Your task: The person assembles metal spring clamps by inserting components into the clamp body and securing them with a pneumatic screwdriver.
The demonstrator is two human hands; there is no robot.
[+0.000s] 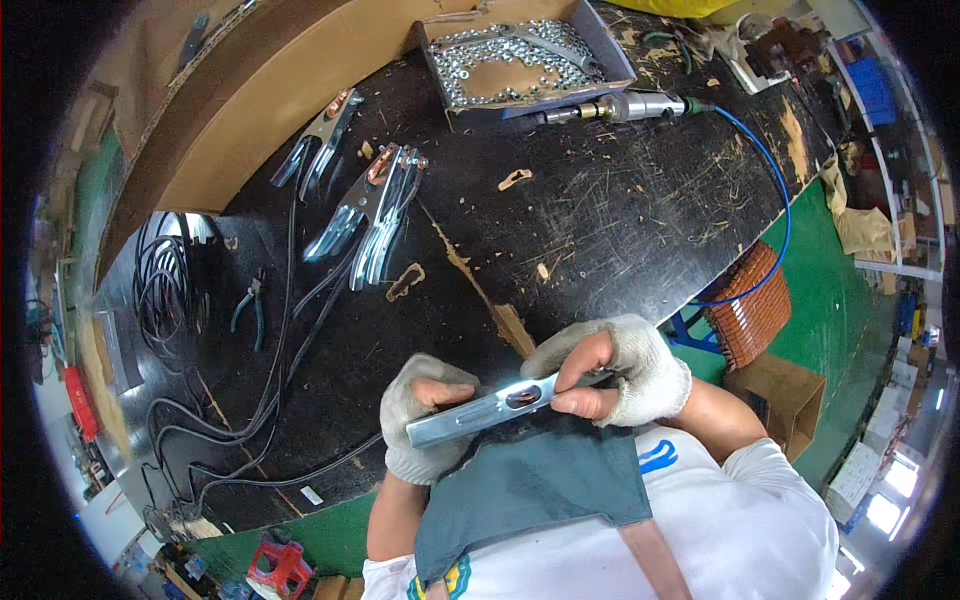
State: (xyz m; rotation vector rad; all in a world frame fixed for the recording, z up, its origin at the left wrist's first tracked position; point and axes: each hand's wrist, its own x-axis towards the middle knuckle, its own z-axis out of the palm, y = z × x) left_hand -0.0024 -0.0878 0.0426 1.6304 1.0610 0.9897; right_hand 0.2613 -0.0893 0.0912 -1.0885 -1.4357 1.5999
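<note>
In front of my chest I hold a shiny steel ground clamp [465,420], its long flat side with an oval hole turned up. My left hand [420,415] closes round its wider end, the thumb lying along the edge. At the other end my right hand [615,370] pinches it between bare thumb and forefinger. Both hands wear pale knit gloves with some fingertips uncovered. A black cable [340,458] runs up to my left glove; where it ends is hidden. Farther off, several similar clamps [375,215] with copper-coloured jaws lie on the black worktable [600,240].
At the back stands a shallow box [610,55] of nuts with a wrench on top. An air tool [640,107] with a blue hose [770,160] lies beside it. Coiled black cables [165,290], green-handled pliers [250,310] and a large cardboard piece [240,130] are at left.
</note>
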